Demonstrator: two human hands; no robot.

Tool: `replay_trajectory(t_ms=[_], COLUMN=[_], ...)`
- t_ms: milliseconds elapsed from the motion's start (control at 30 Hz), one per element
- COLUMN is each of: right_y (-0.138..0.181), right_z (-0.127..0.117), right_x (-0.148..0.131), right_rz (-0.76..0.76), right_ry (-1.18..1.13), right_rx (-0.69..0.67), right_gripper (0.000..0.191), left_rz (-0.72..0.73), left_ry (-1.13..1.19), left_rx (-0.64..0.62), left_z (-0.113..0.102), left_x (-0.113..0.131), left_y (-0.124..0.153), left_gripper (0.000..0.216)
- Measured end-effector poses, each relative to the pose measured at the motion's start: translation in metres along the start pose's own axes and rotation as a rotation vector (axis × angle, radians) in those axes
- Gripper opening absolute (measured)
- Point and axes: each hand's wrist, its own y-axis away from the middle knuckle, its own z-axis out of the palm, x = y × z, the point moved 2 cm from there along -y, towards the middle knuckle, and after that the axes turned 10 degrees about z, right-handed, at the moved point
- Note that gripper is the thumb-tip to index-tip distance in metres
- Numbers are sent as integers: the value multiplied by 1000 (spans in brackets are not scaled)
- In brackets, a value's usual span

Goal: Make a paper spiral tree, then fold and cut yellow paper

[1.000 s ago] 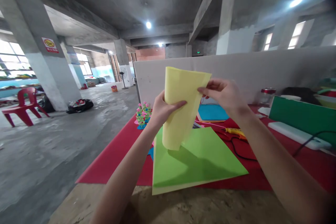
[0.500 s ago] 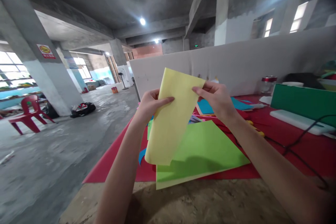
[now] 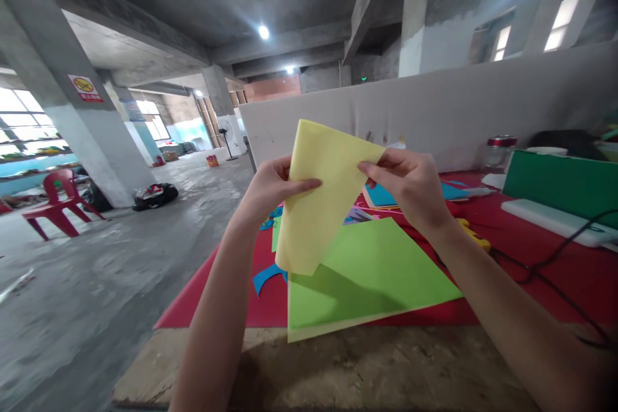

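Observation:
A folded sheet of yellow paper [image 3: 316, 219] is held up in the air between both hands. My left hand [image 3: 277, 187] grips its left edge, thumb across the front and the other fingers behind. My right hand [image 3: 408, 177] pinches the upper right corner between thumb and fingers. The left side of the paper curves over like a fold, and its lower end hangs free. Below it lies a bright green sheet [image 3: 371, 270], with a pale yellow layer showing under its front edge. A curved blue paper scrap [image 3: 268, 278] rests to the left of the green sheet.
The red-covered table [image 3: 203, 299] has a bare board front edge [image 3: 386, 367]. On the right are a yellow tool [image 3: 473, 236] with a black cord, a white bar [image 3: 555, 222], a green panel [image 3: 564, 187] and a lidded jar [image 3: 499, 154]. A pale partition [image 3: 434, 112] stands behind.
The paper's lower end has risen and tilted away a little, uncovering more of the blue scrap. My right hand has shifted slightly right. Both hands keep their hold.

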Motion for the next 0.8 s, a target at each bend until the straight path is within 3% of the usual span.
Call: replay_trajectory(t_ms=[800], right_y=[6], right_z=[0], right_x=[-5], right_rz=[-80], right_ry=[-11], right_rx=[-3], right_gripper=[12], left_rz=[51], left_ry=[28], left_rx=[-13], left_z=[-1], left_x=[8], left_y=[4], left_gripper=[30])
